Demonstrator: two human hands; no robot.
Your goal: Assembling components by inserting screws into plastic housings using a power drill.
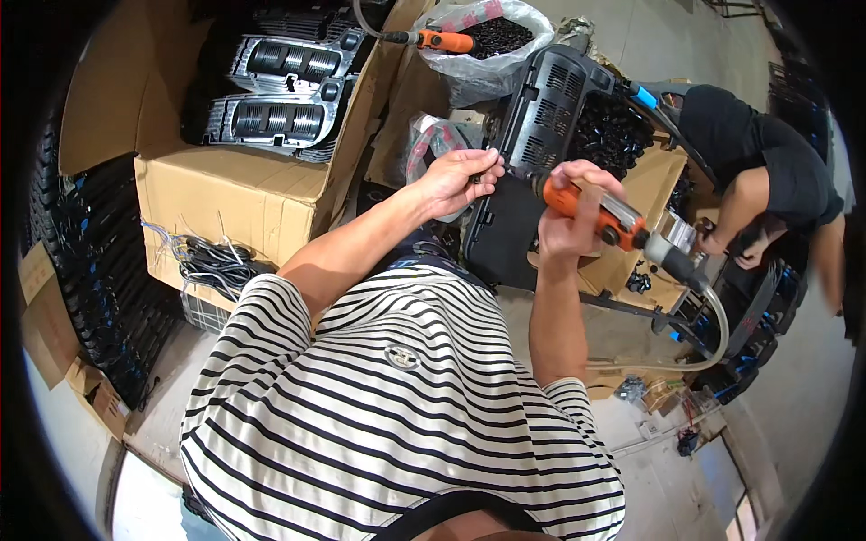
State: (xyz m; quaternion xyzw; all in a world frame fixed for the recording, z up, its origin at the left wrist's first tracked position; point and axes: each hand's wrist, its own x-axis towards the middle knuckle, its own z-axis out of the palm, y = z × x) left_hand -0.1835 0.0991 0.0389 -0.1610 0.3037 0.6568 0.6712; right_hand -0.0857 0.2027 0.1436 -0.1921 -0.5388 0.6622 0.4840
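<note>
My right hand (574, 209) is wrapped round an orange air screwdriver (615, 219), whose nose points left toward my other hand. A clear hose (722, 326) runs from the tool's rear end and curves down. Close to the driver's tip, my left hand (458, 184) is closed, thumb and forefinger pinched together. A small dark bit shows between its fingers, too small to name. Just beyond both hands lies a black slotted plastic housing (552, 106). Below it is a flat black panel (512, 236), under and between my wrists.
An open cardboard box (230, 194) at left holds silver-and-black castings (280, 119); a cable bundle (216, 263) hangs on its front. A second orange driver (446, 41) hangs by a plastic bag (534, 56) of small black parts. At right, a co-worker in black (762, 149) bends over stacked parts.
</note>
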